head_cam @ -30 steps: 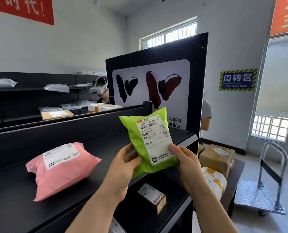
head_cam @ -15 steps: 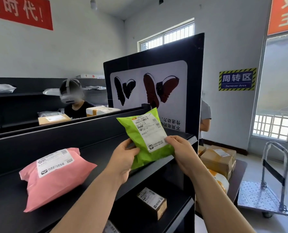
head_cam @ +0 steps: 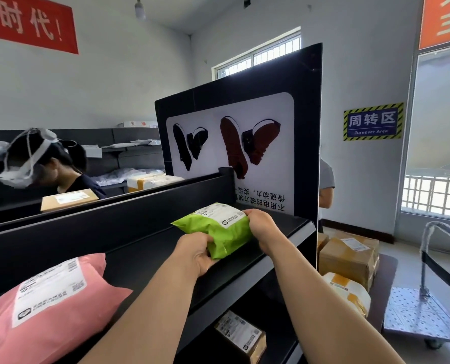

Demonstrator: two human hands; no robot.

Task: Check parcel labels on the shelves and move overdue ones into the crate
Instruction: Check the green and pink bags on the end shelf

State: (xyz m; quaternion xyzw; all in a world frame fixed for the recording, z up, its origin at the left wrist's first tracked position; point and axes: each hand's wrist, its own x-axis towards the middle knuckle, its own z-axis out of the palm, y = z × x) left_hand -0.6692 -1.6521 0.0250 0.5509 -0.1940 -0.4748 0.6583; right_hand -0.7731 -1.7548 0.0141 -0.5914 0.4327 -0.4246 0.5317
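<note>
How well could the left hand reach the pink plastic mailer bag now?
Probably yes, but not yet: the left hand grips the green plastic parcel. The pink plastic mailer bag lies on the same black shelf, with bare shelf between.

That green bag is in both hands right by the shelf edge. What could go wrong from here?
The green parcel is held by the left hand and right hand near the shelf's front edge; released there, it might slip off towards the small box below. Its label is tilted away, so a date could be misread.
</note>
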